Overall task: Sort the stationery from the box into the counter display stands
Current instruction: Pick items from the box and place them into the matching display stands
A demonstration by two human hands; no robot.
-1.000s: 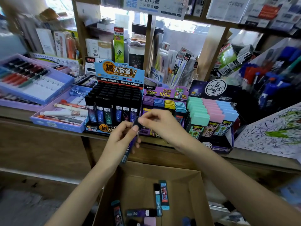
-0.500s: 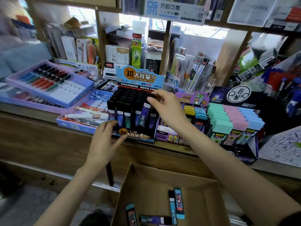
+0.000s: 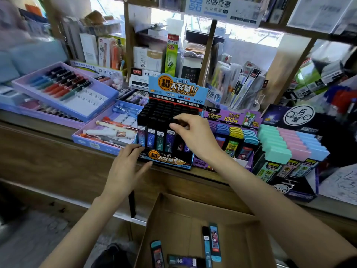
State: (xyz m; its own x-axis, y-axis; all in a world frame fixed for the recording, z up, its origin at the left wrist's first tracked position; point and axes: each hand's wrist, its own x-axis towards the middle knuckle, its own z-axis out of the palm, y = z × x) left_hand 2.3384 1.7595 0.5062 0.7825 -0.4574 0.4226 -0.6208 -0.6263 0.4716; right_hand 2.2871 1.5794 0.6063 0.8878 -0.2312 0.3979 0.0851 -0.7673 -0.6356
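The cardboard box (image 3: 173, 219) stands open below the counter, with several lead refill cases (image 3: 214, 240) lying on its bottom. On the counter is the black display stand (image 3: 168, 158), filled with rows of black-capped cases. My right hand (image 3: 193, 136) pinches the black cap of a purple lead case (image 3: 170, 140) standing in the stand's front row. My left hand (image 3: 125, 167) has straight fingers that touch the stand's front left corner and hold nothing.
A purple stand of coloured refill cases (image 3: 231, 132) and a dark stand of pastel cases (image 3: 289, 146) sit right of the black stand. Lilac pen trays (image 3: 108, 146) lie to the left. Crowded shelves rise behind the counter's wooden front edge (image 3: 58, 140).
The purple case left my two hands. My right hand carried it up into the stand's front row, and my left hand let go and moved to the stand's front corner.
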